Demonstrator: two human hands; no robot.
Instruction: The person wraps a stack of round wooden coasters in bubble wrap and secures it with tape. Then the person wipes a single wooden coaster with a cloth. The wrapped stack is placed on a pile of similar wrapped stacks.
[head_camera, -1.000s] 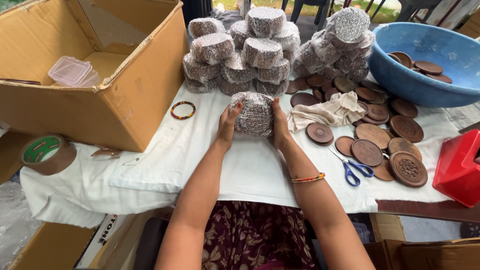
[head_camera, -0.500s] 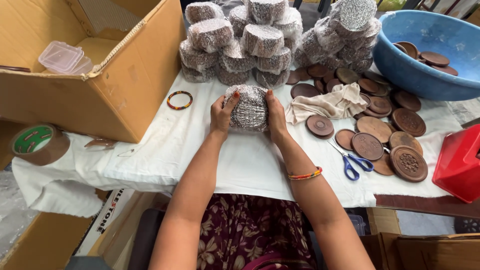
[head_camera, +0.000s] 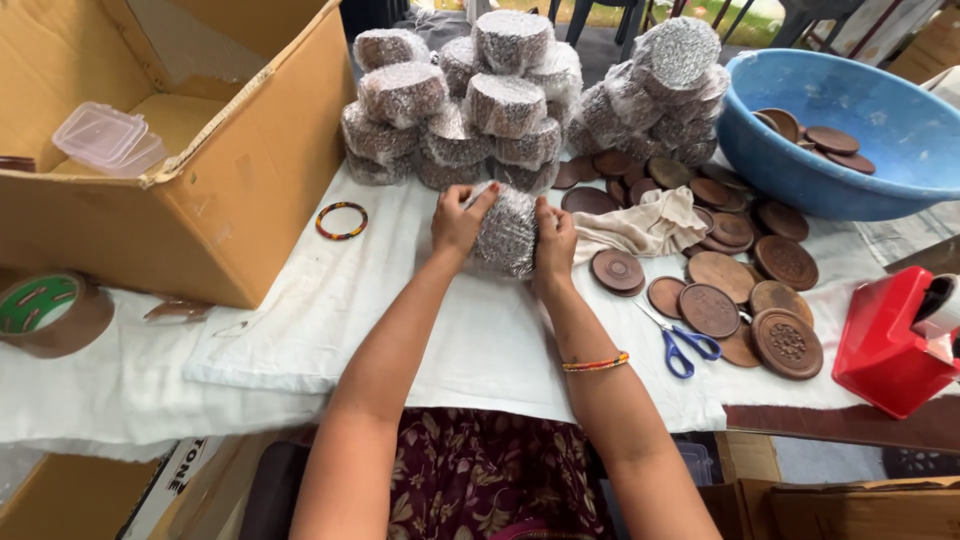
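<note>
Both of my hands hold a round bundle wrapped in bubble wrap (head_camera: 505, 232) on edge over the white cloth (head_camera: 330, 320). My left hand (head_camera: 458, 220) grips its left side with fingers over the top. My right hand (head_camera: 555, 243) presses against its right side. A pile of similar wrapped bundles (head_camera: 500, 100) is stacked just behind. Loose round carved wooden discs (head_camera: 740, 290) lie to the right.
A large open cardboard box (head_camera: 200, 190) with a clear plastic container (head_camera: 105, 138) stands at left. A tape roll (head_camera: 50, 312), a bangle (head_camera: 341, 220), a crumpled cloth (head_camera: 640, 225), blue scissors (head_camera: 685, 345), a blue basin (head_camera: 860, 130) with discs and a red tape dispenser (head_camera: 895, 340) surround the work area.
The bundle has turned in my hands from lying face-on to standing on edge. My hands have shifted slightly around it.
</note>
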